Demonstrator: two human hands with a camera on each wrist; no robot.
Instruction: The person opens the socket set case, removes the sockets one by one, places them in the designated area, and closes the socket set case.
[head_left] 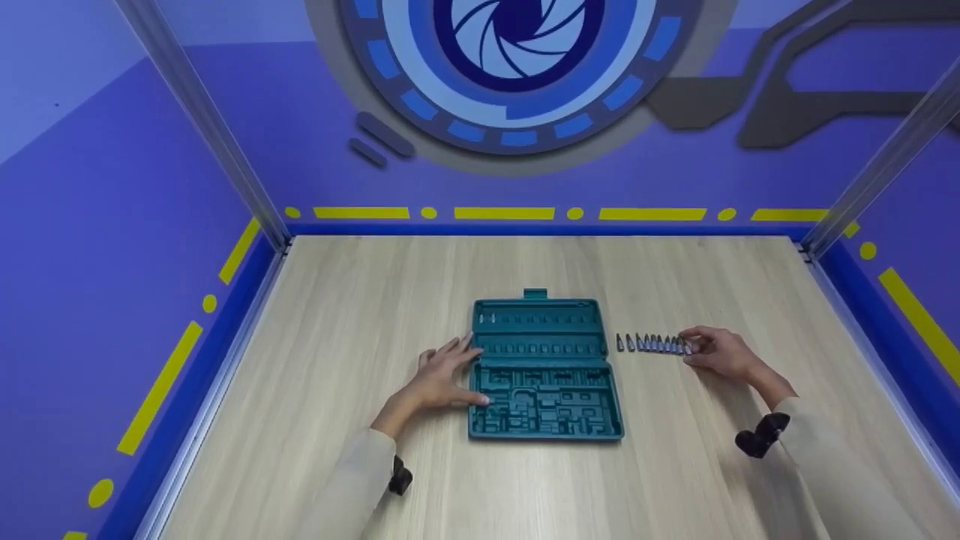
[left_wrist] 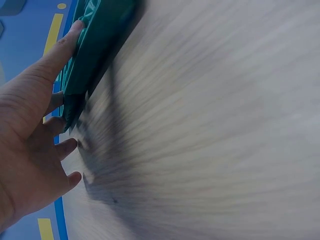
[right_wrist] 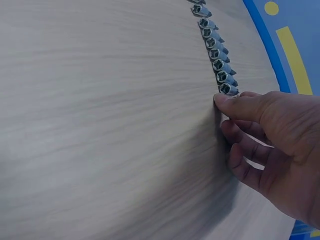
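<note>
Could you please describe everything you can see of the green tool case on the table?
The green tool case looks like moulded plastic and lies open and flat near the middle of the wooden table. Its far part carries rows of small slots, nearly all empty, with what seems one bit at the far left; the near part has larger shaped recesses, empty. A small tab sticks out at its far edge. The left hand rests against its left edge, thumb on the rim. The row of bits lies apart, to its right.

Even bright light — wrist views motion-blurred.
</note>
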